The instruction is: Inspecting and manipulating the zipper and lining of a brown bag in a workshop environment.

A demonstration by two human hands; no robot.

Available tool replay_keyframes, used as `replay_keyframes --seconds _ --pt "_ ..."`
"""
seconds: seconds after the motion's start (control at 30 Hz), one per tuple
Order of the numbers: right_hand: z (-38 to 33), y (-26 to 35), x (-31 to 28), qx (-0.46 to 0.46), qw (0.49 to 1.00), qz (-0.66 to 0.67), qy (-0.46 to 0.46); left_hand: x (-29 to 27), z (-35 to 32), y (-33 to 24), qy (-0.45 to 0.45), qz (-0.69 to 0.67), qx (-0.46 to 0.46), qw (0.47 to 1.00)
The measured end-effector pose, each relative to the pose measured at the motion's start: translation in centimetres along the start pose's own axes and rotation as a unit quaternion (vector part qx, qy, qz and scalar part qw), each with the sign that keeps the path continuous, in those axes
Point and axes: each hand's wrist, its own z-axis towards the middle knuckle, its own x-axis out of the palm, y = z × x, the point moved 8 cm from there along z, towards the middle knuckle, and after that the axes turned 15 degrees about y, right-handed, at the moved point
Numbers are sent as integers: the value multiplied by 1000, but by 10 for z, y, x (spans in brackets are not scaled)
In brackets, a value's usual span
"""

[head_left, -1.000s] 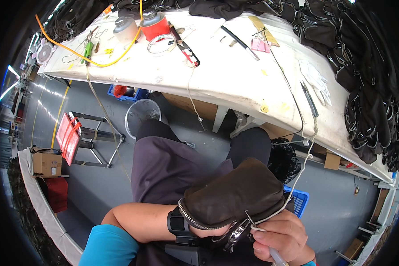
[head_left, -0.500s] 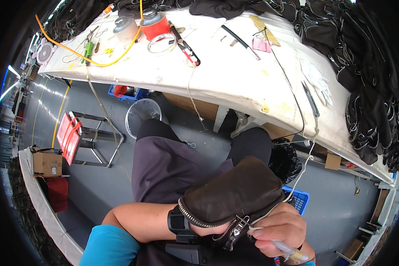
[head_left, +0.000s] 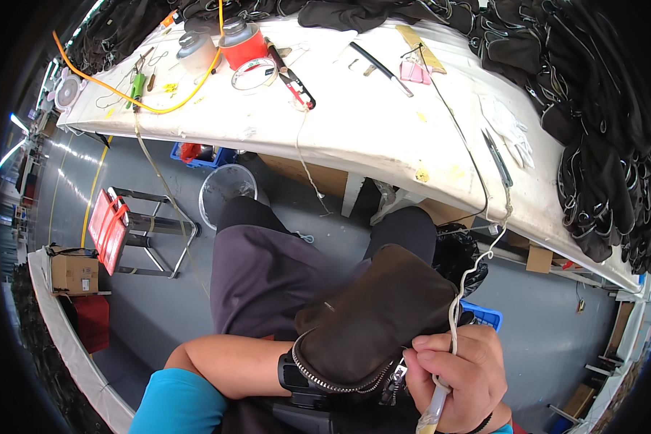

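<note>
A dark brown leather-look pouch (head_left: 383, 318) with a metal zipper along its lower edge lies over the end of my left forearm. My left hand is hidden in or behind the pouch, so its fingers do not show. A black band circles that wrist. My right hand (head_left: 463, 376) is closed at the pouch's right side, thumb and forefinger pinched together near its surface. Inside its grip is a tool with a translucent handle (head_left: 432, 411), whose working end I cannot make out. A whitish cord (head_left: 454, 307) runs up from this hand. The silver zipper pull (head_left: 396, 376) hangs just left of my fingers.
Ahead stands a white-covered table (head_left: 267, 130) with a red container (head_left: 242, 47), scissors-like snips (head_left: 497, 159) and white gloves (head_left: 510, 130). Dark pouches (head_left: 593, 145) are heaped on its right. A bucket (head_left: 228, 189) and stool (head_left: 148, 224) stand at left.
My right hand has moved up from beside the zipper pull to the pouch's right side. The tool's handle has swung to point down and left. My left hand has gone from partly visible to hidden.
</note>
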Motion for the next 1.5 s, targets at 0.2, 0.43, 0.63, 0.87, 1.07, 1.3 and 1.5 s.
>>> replay_keyframes --seconds 0.2,0.43,0.63,0.87,1.07,1.3,1.5 --pt "0 6 2 13 1000 -26 13 6 9 -3 -68 -8 2 998" --pt "2 -8 11 25 1000 -14 0 20 -5 28 -83 -25 -69 994" --pt "-5 -10 21 45 998 -6 44 24 -6 23 -23 9 -103 994" --pt "-11 -16 18 46 999 -12 12 31 -1 29 59 35 -130 989" --pt "-12 -21 18 41 999 3 17 32 3 29 125 63 -157 978" --pt "-20 -30 14 47 997 66 -1 32 4 25 203 98 -181 957" --pt "-29 -43 14 62 995 78 -16 35 6 28 277 129 -194 932"
